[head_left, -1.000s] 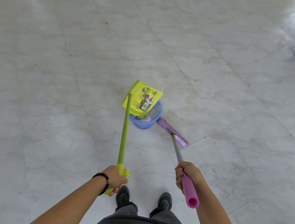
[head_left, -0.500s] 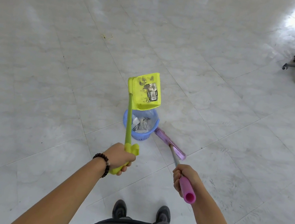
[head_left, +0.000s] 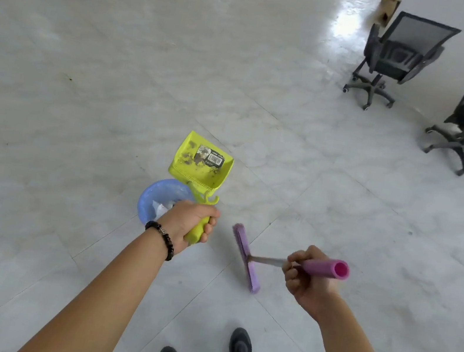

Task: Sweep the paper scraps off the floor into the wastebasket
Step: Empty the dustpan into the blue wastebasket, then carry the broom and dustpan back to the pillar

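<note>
Paper scraps (head_left: pixel 161 208): white, down inside the blue wastebasket (head_left: pixel 153 193), on the tiled floor (head_left: pixel 93 126) just ahead of the feet, partly hidden behind the left hand (head_left: pixel 188 222). That hand wrapped firmly round the handle of the yellow-green dustpan (head_left: pixel 199 170), pan held up off the floor, above and just beyond the basket rim, with a barcode label (head_left: pixel 210 155) and dark grime stuck to its bed. Right hand (head_left: pixel 304 277) curled round the pink grip of the purple broom (head_left: pixel 245 257), head low, near the basket on its right. Touching the tile or hovering: hard to say through the blur.

Could tip the light basket with a careless swing of the broom head or the pan's handle so close by, spilling the scraps back out. Could also shed stuck grime onto swept tiles while carrying the pan tilted.

Against half a second before: pan no longer straight over the basket but drawn up and nearer. Gripping hand raised in front of the basket. Broom head swung away from the basket's side. View lifted, two office chairs (head_left: pixel 401 53) now in full sight.
</note>
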A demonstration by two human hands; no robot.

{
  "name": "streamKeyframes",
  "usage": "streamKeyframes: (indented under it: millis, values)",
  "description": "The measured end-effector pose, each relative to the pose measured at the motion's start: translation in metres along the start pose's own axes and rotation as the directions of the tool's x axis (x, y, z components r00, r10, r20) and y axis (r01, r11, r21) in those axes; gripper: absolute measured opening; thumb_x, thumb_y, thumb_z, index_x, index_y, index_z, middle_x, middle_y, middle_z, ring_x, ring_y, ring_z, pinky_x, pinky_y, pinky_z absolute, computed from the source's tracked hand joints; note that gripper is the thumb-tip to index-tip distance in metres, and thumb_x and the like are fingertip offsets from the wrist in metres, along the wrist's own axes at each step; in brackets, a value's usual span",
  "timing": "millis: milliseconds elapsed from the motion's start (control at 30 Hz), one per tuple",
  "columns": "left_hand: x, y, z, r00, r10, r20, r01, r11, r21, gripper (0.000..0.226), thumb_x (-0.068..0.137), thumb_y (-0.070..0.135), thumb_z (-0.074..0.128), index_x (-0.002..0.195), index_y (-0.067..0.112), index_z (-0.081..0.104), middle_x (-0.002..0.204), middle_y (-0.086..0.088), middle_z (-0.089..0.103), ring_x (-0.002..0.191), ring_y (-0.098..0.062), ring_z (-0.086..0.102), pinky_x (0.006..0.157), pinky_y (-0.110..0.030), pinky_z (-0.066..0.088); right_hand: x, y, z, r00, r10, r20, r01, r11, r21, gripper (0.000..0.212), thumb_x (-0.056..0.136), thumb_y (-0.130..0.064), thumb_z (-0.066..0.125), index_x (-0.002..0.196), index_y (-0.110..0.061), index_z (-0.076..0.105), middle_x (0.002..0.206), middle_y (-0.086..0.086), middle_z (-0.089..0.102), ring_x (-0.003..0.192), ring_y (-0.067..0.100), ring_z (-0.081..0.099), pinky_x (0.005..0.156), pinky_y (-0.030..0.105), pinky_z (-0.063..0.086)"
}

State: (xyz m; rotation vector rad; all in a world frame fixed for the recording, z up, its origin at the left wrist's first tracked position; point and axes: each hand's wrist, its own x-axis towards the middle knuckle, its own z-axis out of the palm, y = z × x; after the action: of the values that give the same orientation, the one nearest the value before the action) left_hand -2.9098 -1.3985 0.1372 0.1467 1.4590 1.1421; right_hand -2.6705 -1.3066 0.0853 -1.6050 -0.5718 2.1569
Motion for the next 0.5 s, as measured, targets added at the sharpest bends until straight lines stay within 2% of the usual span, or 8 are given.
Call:
streamKeyframes:
  millis: [67, 167, 233, 333, 400, 500]
  values:
    - [0.017, 0.003, 0.024, 0.998, -0.037, 0.054, 0.036, 0.999, 0.018, 0.023, 0.093, 0.003, 0.055, 0.073, 0.013, 0.050, 0.047, 0.003, 0.049, 0.032, -0.004, 0.041, 0.032, -0.012, 0.031, -0.008, -0.011, -0.019, 0.993, -0.114, -0.004, 0.114, 0.992, 0.050, 0.026, 0.083, -0.021, 0.038, 0.061, -0.012, 0.048, 0.060, 0.011, 0.047, 0.040, 0.015, 0.042, 0.033, 0.016, 0.029]
    - [0.039, 0.002, 0.064, 0.988, -0.082, 0.130, 0.073, 0.995, 0.072, 0.019, 0.090, 0.002, 0.058, 0.075, 0.012, 0.052, 0.050, 0.001, 0.050, 0.033, -0.005, 0.043, 0.032, -0.013, 0.032, -0.020, -0.024, -0.053, 0.973, -0.228, -0.029, 0.229, 0.973, 0.038, 0.023, 0.084, -0.017, 0.031, 0.065, -0.016, 0.043, 0.055, 0.007, 0.045, 0.041, 0.015, 0.036, 0.036, 0.016, 0.023]
    - [0.053, -0.001, 0.094, 0.980, -0.115, 0.164, 0.098, 0.989, 0.110, 0.017, 0.089, 0.002, 0.059, 0.077, 0.012, 0.053, 0.052, 0.001, 0.051, 0.034, -0.006, 0.043, 0.032, -0.014, 0.032, -0.023, -0.032, -0.079, 0.960, -0.273, -0.068, 0.275, 0.961, 0.014, 0.019, 0.082, -0.015, 0.030, 0.067, -0.017, 0.041, 0.054, 0.008, 0.045, 0.041, 0.016, 0.035, 0.039, 0.016, 0.021]
    - [0.070, -0.011, 0.145, 0.966, -0.170, 0.197, 0.133, 0.973, 0.188, 0.013, 0.090, 0.001, 0.057, 0.081, 0.010, 0.054, 0.052, 0.000, 0.050, 0.033, -0.006, 0.043, 0.032, -0.013, 0.032, -0.022, -0.040, -0.122, 0.949, -0.298, -0.102, 0.300, 0.954, 0.010, 0.021, 0.088, -0.024, 0.028, 0.072, -0.017, 0.041, 0.055, 0.013, 0.049, 0.041, 0.018, 0.041, 0.040, 0.016, 0.023]
    - [0.081, -0.018, 0.182, 0.962, -0.177, 0.210, 0.113, 0.952, 0.284, 0.011, 0.090, 0.000, 0.056, 0.083, 0.008, 0.055, 0.053, -0.001, 0.050, 0.033, -0.006, 0.042, 0.032, -0.013, 0.032, -0.019, -0.047, -0.154, 0.945, -0.305, -0.122, 0.311, 0.950, 0.037, 0.028, 0.093, -0.031, 0.026, 0.075, -0.017, 0.041, 0.057, 0.015, 0.052, 0.041, 0.020, 0.045, 0.039, 0.015, 0.024]
    - [0.102, -0.024, 0.244, 0.965, -0.130, 0.226, 0.009, 0.885, 0.466, 0.007, 0.092, 0.002, 0.054, 0.096, 0.007, 0.053, 0.059, -0.003, 0.048, 0.036, -0.008, 0.041, 0.034, -0.016, 0.033, -0.019, -0.074, -0.199, 0.941, -0.322, -0.104, 0.330, 0.942, 0.065, 0.029, 0.093, -0.034, 0.023, 0.083, -0.014, 0.041, 0.062, 0.018, 0.054, 0.042, 0.023, 0.049, 0.037, 0.017, 0.028]
